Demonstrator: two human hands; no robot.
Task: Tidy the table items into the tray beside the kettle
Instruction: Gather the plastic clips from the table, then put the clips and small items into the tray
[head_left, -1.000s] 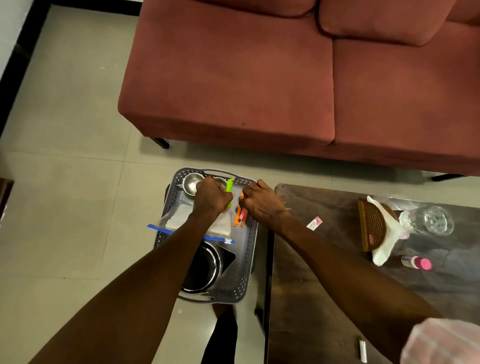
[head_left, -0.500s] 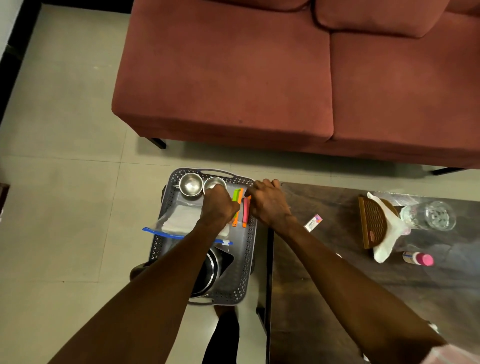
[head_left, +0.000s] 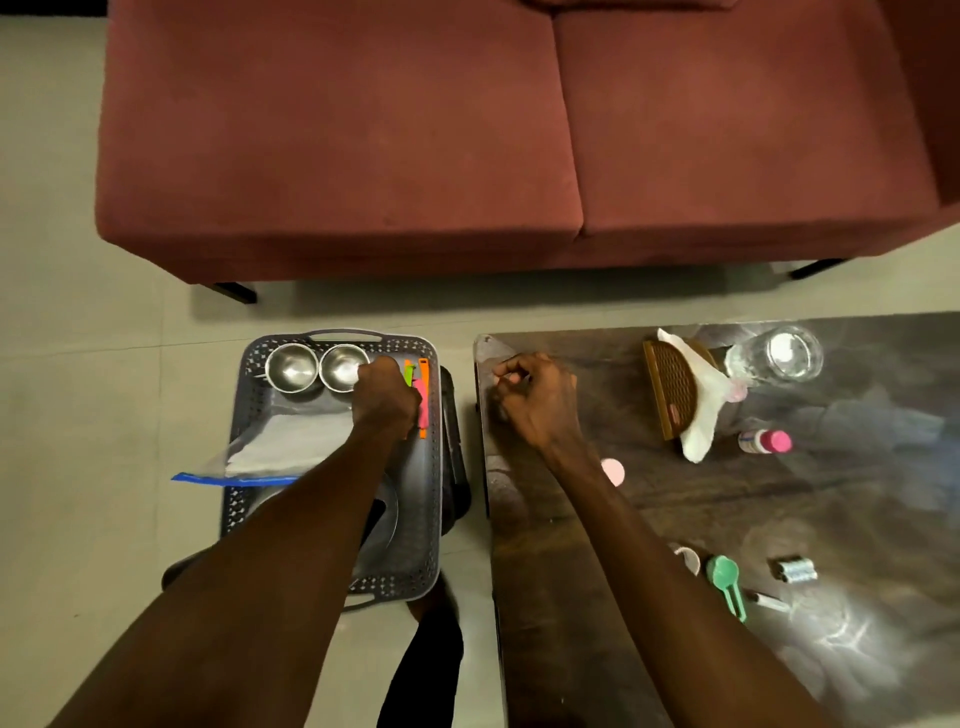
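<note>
Just right of the left hand (head_left: 385, 397), coloured pens (head_left: 422, 397) lie along the right wall of the grey tray (head_left: 434, 519), touching its curled fingers; whether it grips one I cannot tell. Left of it sit two steel cups (head_left: 317, 368). Well right, the right hand (head_left: 535, 397), loosely fisted and holding nothing visible, rests on the dark table (head_left: 597, 597).

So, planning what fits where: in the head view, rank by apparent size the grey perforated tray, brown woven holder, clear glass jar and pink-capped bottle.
1. Grey perforated tray
2. Brown woven holder
3. Clear glass jar, only slightly smaller
4. Pink-capped bottle
</note>
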